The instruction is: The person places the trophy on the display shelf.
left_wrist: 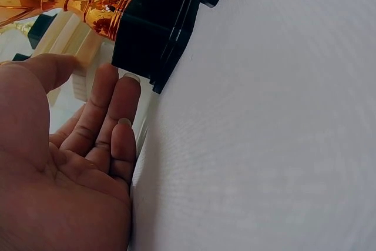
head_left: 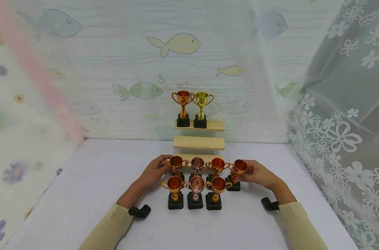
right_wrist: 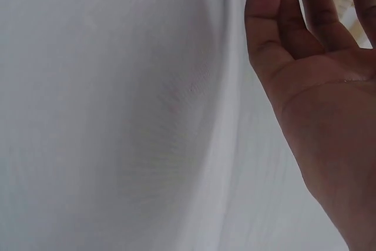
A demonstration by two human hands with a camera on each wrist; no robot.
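Observation:
Seven small trophy cups with black bases stand in two rows on the white table. My left hand point(head_left: 158, 169) is beside the left trophy of the back row point(head_left: 176, 162). In the left wrist view, the loosely extended fingers point(left_wrist: 120, 104) reach that trophy's black base point(left_wrist: 154, 27), with the thumb apart from the stem. My right hand point(head_left: 257, 172) holds the rightmost trophy point(head_left: 240, 167) from its right side, thumb near the stem and fingers partly hidden behind the cup. The right wrist view shows the palm point(right_wrist: 335, 104) and fingers; the trophy is outside it.
Behind the rows stands a stepped wooden rack point(head_left: 198, 142). An orange trophy point(head_left: 183, 99) and a gold trophy point(head_left: 201, 99) stand on its top step. The front row includes a rose-coloured trophy point(head_left: 197, 184) in its middle. Patterned curtains point(head_left: 189, 69) enclose the table.

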